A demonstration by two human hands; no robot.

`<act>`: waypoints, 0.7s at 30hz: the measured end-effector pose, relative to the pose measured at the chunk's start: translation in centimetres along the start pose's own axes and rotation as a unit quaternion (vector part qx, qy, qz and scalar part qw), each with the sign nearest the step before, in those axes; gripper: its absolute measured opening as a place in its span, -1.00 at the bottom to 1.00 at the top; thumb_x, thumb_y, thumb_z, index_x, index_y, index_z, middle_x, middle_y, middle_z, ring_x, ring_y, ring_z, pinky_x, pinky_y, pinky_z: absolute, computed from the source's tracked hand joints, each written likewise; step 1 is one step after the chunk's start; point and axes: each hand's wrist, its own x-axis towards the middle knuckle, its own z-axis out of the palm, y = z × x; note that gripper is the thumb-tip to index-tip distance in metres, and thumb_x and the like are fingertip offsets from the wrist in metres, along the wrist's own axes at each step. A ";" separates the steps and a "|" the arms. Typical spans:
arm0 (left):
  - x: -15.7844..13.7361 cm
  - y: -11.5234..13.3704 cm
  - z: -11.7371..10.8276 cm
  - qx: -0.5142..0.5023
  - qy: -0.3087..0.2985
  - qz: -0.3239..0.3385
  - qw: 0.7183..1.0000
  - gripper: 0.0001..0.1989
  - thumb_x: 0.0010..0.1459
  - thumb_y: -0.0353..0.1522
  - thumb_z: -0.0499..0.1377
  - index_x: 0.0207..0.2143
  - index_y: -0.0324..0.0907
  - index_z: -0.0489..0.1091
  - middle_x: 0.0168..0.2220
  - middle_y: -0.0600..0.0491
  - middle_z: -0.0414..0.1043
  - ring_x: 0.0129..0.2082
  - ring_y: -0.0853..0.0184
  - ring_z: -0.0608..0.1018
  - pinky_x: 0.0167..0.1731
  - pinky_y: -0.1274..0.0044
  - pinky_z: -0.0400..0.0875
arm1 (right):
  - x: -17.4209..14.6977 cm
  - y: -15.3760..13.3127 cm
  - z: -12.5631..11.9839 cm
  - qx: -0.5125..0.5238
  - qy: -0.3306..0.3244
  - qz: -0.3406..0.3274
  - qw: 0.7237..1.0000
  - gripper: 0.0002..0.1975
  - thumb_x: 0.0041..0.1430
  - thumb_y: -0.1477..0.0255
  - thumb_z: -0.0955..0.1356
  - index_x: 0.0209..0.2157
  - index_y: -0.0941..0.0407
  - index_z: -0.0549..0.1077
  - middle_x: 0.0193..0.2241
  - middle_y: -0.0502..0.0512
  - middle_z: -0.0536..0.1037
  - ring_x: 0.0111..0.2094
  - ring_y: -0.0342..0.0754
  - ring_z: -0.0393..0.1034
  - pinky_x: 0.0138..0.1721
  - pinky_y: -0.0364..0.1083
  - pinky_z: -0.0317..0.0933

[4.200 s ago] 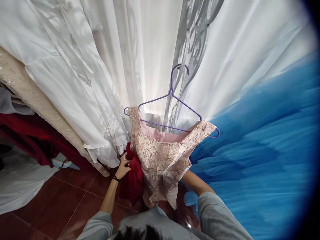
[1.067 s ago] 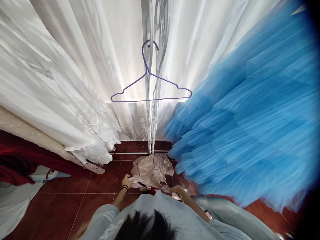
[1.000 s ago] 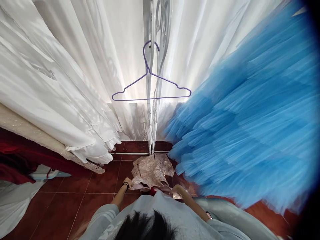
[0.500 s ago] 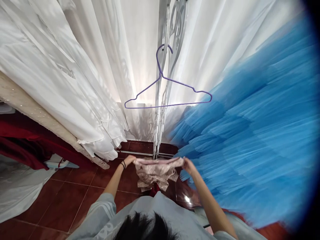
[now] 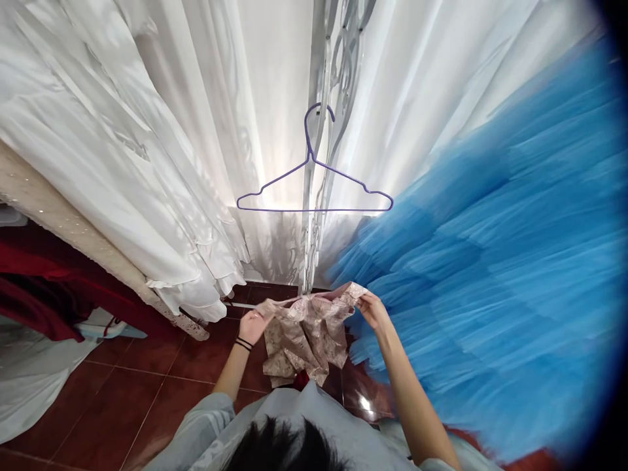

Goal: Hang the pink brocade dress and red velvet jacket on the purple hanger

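Stretched between my two hands is a shiny dusty-pink garment (image 5: 314,327), its upper edge spread and its folds hanging down; I cannot tell its exact kind. My left hand (image 5: 255,325), with dark bands at the wrist, is closed on the left end of that edge. Fingers of my right hand (image 5: 371,310) pinch the right end. In front of and above the garment, a bare purple hanger (image 5: 314,210) hangs by its hook from the white metal stand (image 5: 308,255).
White drapery (image 5: 186,261) hangs at the left and behind the stand. A big blue tulle dress (image 5: 481,275) fills the right side. Dark red cloth (image 5: 44,261) and a pale beaded fabric (image 5: 98,242) are at far left. Red tiles (image 5: 132,392) cover the floor.
Both hands have raised the garment's upper edge slightly, more so at the right, and more of its folds show. The hanger has turned a little and sits lower in view.
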 end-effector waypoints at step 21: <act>8.9 24.6 13.2 0.205 0.024 0.454 0.867 -0.55 -0.48 -0.29 0.53 -0.45 -0.25 0.54 -0.41 -0.01 0.59 -0.20 0.18 0.63 -0.17 0.47 0.53 | -0.6 -6.7 13.7 -0.115 -0.165 -0.273 0.941 -0.71 -0.32 0.46 0.56 -0.40 0.03 0.66 -0.35 -0.05 0.67 -0.30 -0.01 0.53 -0.20 -0.06 0.41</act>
